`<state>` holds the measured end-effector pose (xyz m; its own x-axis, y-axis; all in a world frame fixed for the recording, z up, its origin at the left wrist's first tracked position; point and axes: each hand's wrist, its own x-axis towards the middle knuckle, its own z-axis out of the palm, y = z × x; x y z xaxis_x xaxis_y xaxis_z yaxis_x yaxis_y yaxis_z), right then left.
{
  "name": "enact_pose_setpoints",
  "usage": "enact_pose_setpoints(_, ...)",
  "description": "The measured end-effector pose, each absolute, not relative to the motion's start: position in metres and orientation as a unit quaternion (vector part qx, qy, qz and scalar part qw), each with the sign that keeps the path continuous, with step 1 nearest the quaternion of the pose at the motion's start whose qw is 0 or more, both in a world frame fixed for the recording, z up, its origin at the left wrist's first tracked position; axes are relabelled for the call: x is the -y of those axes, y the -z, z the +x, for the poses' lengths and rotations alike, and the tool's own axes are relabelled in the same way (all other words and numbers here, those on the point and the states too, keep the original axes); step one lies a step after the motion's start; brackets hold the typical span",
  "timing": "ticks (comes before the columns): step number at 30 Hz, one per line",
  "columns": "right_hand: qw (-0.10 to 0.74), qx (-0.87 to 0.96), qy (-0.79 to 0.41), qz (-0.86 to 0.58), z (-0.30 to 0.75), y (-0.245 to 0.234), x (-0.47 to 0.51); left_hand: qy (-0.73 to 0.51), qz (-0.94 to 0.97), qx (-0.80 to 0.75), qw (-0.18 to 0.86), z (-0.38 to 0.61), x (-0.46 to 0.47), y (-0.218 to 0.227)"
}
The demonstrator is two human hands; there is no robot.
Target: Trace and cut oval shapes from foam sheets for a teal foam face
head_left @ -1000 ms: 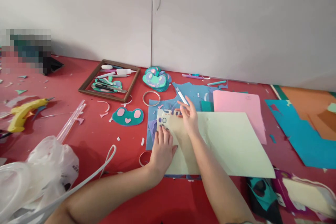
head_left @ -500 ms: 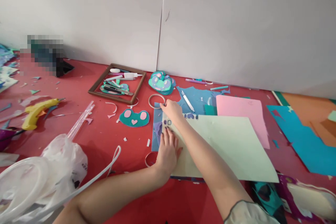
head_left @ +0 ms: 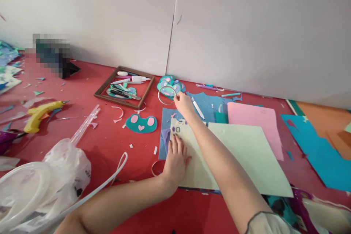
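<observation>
My left hand [head_left: 176, 159] lies flat with fingers stretched on a pale cream craft sheet [head_left: 238, 153], just below small dark shapes drawn near its left corner. My right hand [head_left: 184, 104] pinches a thin metal-looking ring [head_left: 159, 98], held up beyond the sheet's far edge. Behind the ring is a stack of teal face-shaped cutouts [head_left: 179, 87]. Under the cream sheet's left side show a blue sheet [head_left: 165, 115] and a purple scrap [head_left: 165, 137]. A second ring [head_left: 153, 168] rests by my left wrist.
Left of the sheets lies a teal cutout [head_left: 148, 127] with pink spots. Beyond it is a brown frame [head_left: 144, 93] holding pens and cutters. A yellow glue gun [head_left: 34, 120] and plastic bag [head_left: 68, 161] are at left. A white pen [head_left: 197, 108] and pink sheet [head_left: 252, 113] lie to the right.
My right hand has lifted the ring off the corner area and moved it away from me, towards the cutout stack. My left hand stays pressed on the cream sheet.
</observation>
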<state>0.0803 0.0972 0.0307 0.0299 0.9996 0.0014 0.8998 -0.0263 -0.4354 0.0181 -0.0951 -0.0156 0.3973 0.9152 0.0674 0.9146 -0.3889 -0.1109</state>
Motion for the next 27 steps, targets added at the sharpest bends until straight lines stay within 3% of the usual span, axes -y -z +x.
enact_pose_setpoints(16,0.172,0.651,-0.096,-0.733,0.115,-0.029,-0.101,0.019,-0.833,0.552,0.042,0.017,0.097,0.024)
enact_pose_setpoints(27,0.108,0.585,0.001,-0.804,0.151,-0.002,-0.063,0.001,-0.834,0.55,0.044,0.017,0.095,0.014)
